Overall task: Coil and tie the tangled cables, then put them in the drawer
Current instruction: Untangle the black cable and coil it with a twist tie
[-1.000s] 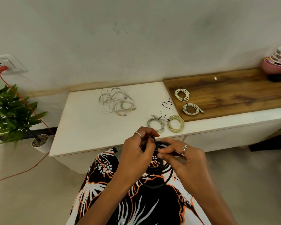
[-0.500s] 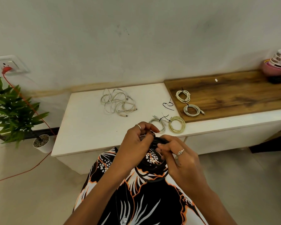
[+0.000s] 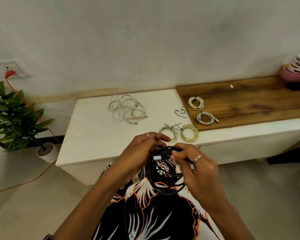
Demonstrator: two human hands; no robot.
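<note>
Standing against a pale wall, the white bench [image 3: 97, 135] carries tangled white cables [image 3: 126, 110] and a wooden board [image 3: 249, 103]. The left hand [image 3: 139, 153] and the right hand [image 3: 197, 168] both grip a black coiled cable [image 3: 164, 186]. A potted plant [image 3: 16, 118] stands beside the bench.

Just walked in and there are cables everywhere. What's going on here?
A person holds a coiled black cable in front of the white counter, left hand and right hand both gripping its top. Four tied coils lie on the counter, and a tangled white bunch still waits.
</note>
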